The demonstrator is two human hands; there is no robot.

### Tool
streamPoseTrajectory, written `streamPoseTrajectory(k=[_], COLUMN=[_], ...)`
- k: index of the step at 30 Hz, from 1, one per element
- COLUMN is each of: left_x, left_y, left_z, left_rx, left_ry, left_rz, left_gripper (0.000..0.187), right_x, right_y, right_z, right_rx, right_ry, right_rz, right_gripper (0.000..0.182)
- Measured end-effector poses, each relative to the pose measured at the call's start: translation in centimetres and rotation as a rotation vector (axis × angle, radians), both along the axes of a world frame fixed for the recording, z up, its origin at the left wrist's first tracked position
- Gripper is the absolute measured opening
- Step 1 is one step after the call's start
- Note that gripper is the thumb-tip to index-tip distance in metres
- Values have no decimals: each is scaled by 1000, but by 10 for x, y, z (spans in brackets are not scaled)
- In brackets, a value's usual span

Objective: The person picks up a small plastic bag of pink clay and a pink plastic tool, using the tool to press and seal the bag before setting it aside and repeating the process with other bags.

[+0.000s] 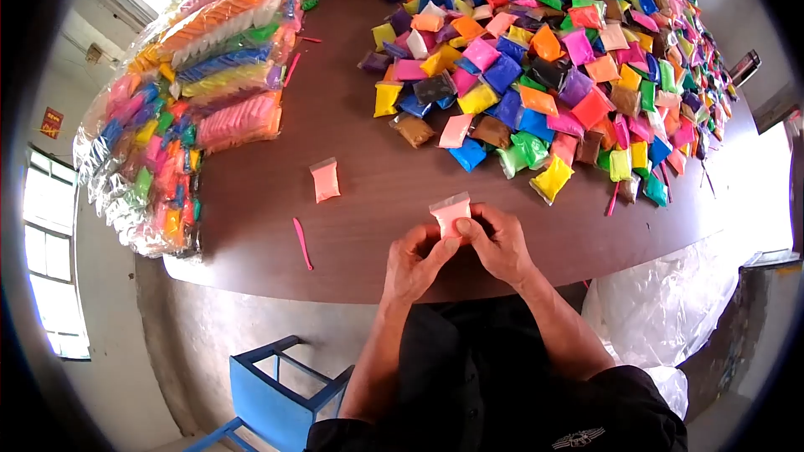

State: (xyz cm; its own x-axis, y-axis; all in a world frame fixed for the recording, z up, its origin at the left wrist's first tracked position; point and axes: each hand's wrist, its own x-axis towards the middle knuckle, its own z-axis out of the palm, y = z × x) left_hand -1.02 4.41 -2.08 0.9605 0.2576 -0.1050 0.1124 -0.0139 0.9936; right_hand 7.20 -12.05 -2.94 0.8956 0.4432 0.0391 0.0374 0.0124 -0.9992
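Many bagged colored packets [180, 92] line the left of the tabletop [251, 230]. Next, a pink stick [302, 244] lies below a lone pink packet [325, 180]. The left hand [417, 261] and right hand [498, 243], both partly closed, pinch another pink packet [450, 213] near the loose pile [536, 75].

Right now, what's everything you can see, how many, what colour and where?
Heaped packets: countless, many colours, table's far right
Bagged packets: many, mixed colours, table's left
Loose packet: one, pale pink, mid-table
Held packet: one, pale pink, both hands
Sticks: several, mostly pink, table
Table: one, brown, ahead
Chair: one, blue, floor left
Plastic: clear, count unclear, lower right
Shirt: one, black, on person
Left hand, right hand: two, bare, near edge
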Motion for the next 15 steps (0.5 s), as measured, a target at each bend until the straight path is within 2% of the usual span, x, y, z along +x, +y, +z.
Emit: streamPoseTrajectory(k=[3,7,9,12,15], left_x=[2,2,-1,-1,0], left_y=[-5,-5,1,6,3], left_z=[-4,3,-5,-13,-6], left_rx=[-32,-63,20,8,48], left_ry=[-45,-54,-59,-51,-67], left_rz=[77,106,95,91,94], left_gripper=[24,24,24,25,24], right_x=[1,2,2,1,1], right_y=[-2,-2,2,0,2], right_z=[2,-1,-4,7,8], right_rx=[-66,-78,-37,-112,-47], right_ry=[-123,-102,-235,-160,-149], right_rz=[27,45,10,45,21], right_gripper=[22,23,22,22,23])
